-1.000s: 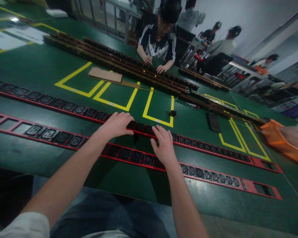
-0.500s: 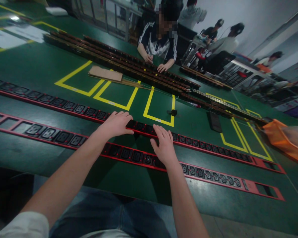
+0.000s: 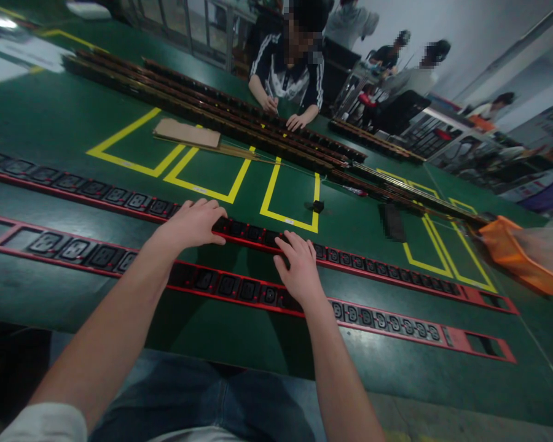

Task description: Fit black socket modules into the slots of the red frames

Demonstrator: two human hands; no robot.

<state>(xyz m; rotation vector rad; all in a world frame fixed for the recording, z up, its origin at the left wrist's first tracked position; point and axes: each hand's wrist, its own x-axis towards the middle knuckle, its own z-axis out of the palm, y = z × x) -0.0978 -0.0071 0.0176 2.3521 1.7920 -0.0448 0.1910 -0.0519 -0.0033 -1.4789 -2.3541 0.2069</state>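
Far red strip (image 3: pixel 384 270): slantwise on the green surface (image 3: pixel 396 368), black sockets (image 3: pixel 253 233) along its length.
Left hand (image 3: pixel 191 226): just slid leftward along that strip; thumb by the near edge, fingers over the top. From here I can't tell whether it grips.
Right hand (image 3: pixel 299 267): about where it was, thumb parted from bent fingers at the strip; grip or mere touch, I can't say.
Gap between them: wider now, baring more sockets; I'd judge the hand shifted, not the strip.
Near red strip (image 3: pixel 233 285): roughly parallel, closer to the person.
Small black piece (image 3: pixel 318 206): beyond, apart from both.
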